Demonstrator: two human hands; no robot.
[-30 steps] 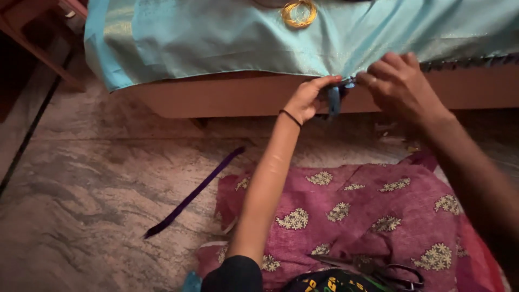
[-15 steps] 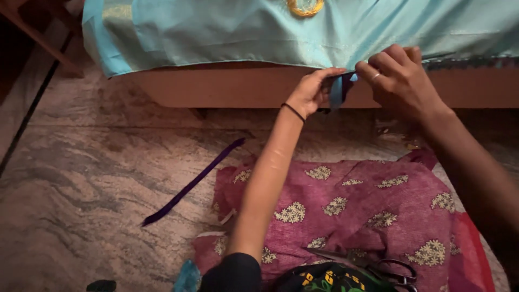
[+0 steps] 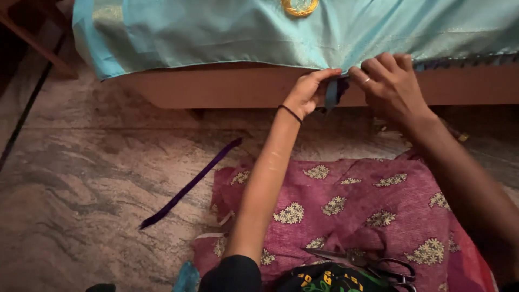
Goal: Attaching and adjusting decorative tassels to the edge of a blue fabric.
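Note:
A light blue silk cloth (image 3: 227, 32) lies over a wooden bed edge (image 3: 227, 89), with a gold round motif (image 3: 299, 6) at the top. My left hand (image 3: 307, 93) and my right hand (image 3: 392, 86) meet at the cloth's lower hem, both pinching a small dark blue tassel (image 3: 332, 93) that hangs from it. A row of finished blue tassels (image 3: 465, 62) runs along the hem to the right. My left wrist wears a thin black band.
A purple ribbon strip (image 3: 189, 185) lies on the stone floor (image 3: 81, 189). A maroon flowered cloth (image 3: 351, 211) covers my lap, with black-handled scissors (image 3: 373, 263) on it. A dark wooden leg (image 3: 32, 38) stands at the upper left.
The view has drifted slightly, so the cloth and hands sit higher in frame. Both hands stay on the tassel, with small finger shifts.

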